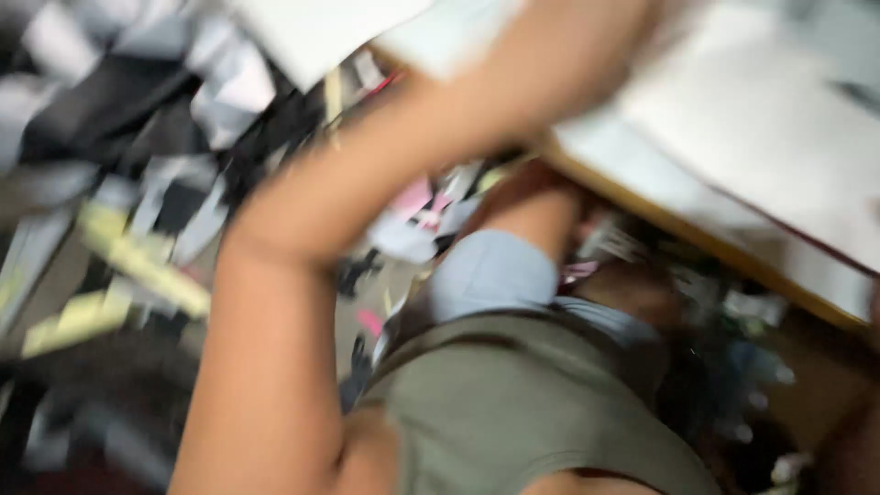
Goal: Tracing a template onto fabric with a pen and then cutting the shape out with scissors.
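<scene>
The frame is heavily blurred by motion, so neither grip can be made out: the left arm comes up from the lower left, bends at the elbow and stretches toward the top of the picture, where the left hand smears into the white sheets lying on a table; whether its fingers close on the paper or only rest against it cannot be told. The right hand is nowhere to be seen, only a dark blur at the right edge that may or may not be an arm. The sheets cover the upper right of the view, on a table whose wooden edge runs as a tan band slanting down to the right. Below the arm is the person's own body, an olive-green top with a pale blue cloth showing just above it. To the left and behind the arm, the floor is strewn with scraps in black, white and grey, with yellow strips near the left edge and small pink pieces between the arm and the blue cloth
</scene>
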